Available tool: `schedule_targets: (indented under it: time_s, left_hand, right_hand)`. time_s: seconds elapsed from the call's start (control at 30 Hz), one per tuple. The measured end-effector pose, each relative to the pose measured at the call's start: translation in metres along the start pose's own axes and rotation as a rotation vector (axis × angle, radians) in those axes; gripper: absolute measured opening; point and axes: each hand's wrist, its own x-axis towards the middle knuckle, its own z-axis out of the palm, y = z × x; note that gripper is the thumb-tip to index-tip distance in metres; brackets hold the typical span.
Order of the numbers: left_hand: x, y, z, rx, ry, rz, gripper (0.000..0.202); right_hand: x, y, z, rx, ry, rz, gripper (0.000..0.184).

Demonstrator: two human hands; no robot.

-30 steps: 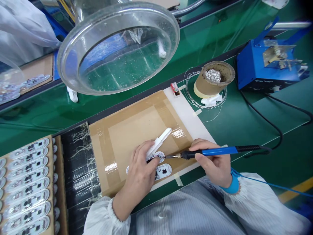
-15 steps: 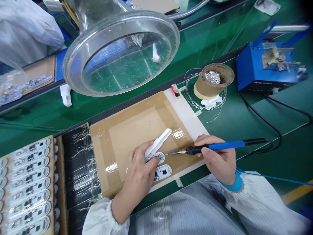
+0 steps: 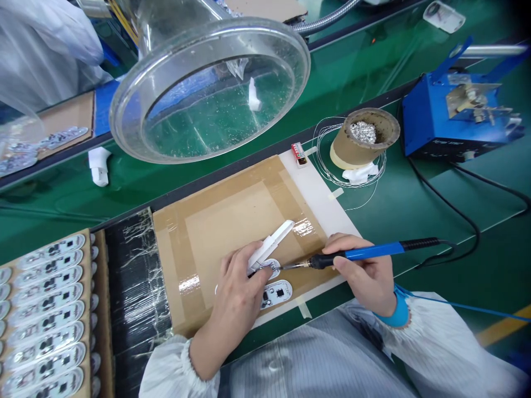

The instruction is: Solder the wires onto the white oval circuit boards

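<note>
My right hand (image 3: pixel 365 273) is wrapped round a soldering iron (image 3: pixel 369 251) with a blue and black handle. Its metal tip reaches the end of a small white circuit board (image 3: pixel 274 266) on the cardboard. My left hand (image 3: pixel 238 293) grips a long white plastic part (image 3: pixel 271 243) and presses beside that board. The fingers hide most of the board and the near end of the plastic part. Just below lies a second rounded circuit board (image 3: pixel 279 294) with a black chip, partly under the left hand.
A clear extraction hood (image 3: pixel 209 152) hangs over the cardboard mat (image 3: pixel 232 207). Behind the right hand are a cardboard roll (image 3: pixel 357 143) with solder wire and a blue soldering station (image 3: pixel 431 119). Boards fill a cardboard tray (image 3: pixel 88 309) at left. White parts (image 3: pixel 98 166) lie on the green belt.
My right hand has moved left, bringing the iron's tip from beside the board onto its end. My left hand stays nearly still. White parts on the green belt have shifted left.
</note>
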Motion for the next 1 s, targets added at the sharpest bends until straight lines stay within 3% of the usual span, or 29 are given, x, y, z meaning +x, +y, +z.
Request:
schedule_targets:
  time_s: [0.57, 1.0]
  left_hand:
    - [-0.0013, -0.0003, 0.0061, 0.021, 0.03, 0.027, 0.026]
    - [0.0023, -0.0023, 0.0031, 0.032, 0.004, 0.085, 0.019]
  right_hand:
    - [-0.0039, 0.0011, -0.0004, -0.033, -0.084, -0.032, 0.013]
    - [-0.0029, -0.0005, -0.0016, -0.019, -0.046, -0.043, 0.014]
